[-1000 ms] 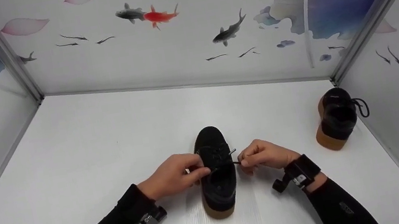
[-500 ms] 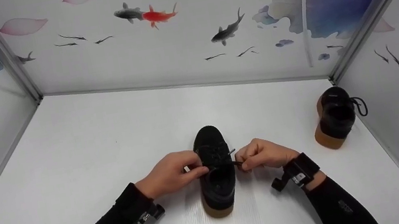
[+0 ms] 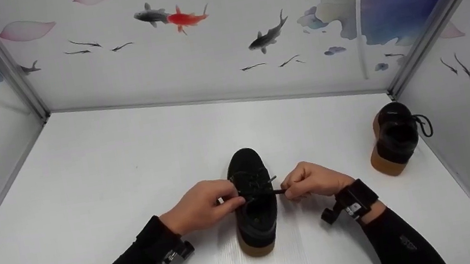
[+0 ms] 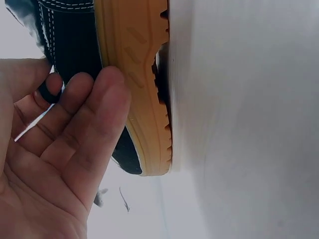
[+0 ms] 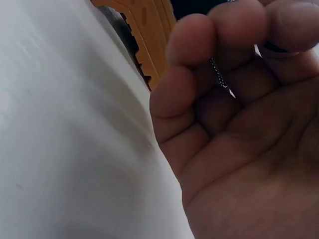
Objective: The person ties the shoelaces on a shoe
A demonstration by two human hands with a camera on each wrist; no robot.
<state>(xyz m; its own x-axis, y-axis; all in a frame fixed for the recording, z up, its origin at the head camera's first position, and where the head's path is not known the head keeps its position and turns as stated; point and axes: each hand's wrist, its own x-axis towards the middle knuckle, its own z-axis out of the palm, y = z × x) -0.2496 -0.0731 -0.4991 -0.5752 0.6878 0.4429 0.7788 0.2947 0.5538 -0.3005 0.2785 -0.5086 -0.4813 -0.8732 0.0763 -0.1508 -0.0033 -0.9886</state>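
A black shoe with a tan sole sits upright mid-table, toe pointing away from me. My left hand is at its left side, thumb and forefinger pinching a black shoelace over the shoe's opening. Other fingers of that hand rest against the side of the shoe. Just off the right side, my right hand pinches black lace that stretches across to the left hand. In the right wrist view its fingers curl inward, and a thin lace end shows between them. A lace tip sticks out right of the tongue.
A second black shoe with a tan sole stands at the right, near the side wall, a lace loop hanging off it. Printed panels enclose the white table at the back and both sides.
The right hand first came in closer to the shoe, then drew slightly back to the right, leaving more lace showing. My left hand and both shoes stay almost in place.
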